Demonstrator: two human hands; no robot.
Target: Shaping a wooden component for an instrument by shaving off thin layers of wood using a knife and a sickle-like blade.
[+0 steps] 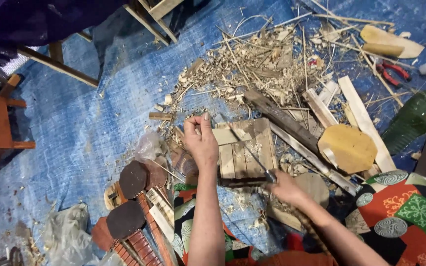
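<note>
My left hand (200,143) pinches a short flat strip of pale wood (227,136) and holds it over a small slatted wooden panel (246,150) lying on the blue tarp (99,118). My right hand (285,188) grips the handle of a long thin knife (252,153). Its blade runs up and to the left until its tip meets the strip. Both forearms reach in from the bottom edge, and patterned fabric covers my knees.
A heap of wood shavings and splinters (257,64) lies beyond the panel. Right of it are planks, an octagonal wooden piece (348,147), red pliers (392,73) and a green bottle (412,120). Small model roofs (129,207) lie at lower left, wooden frames (1,123) at far left.
</note>
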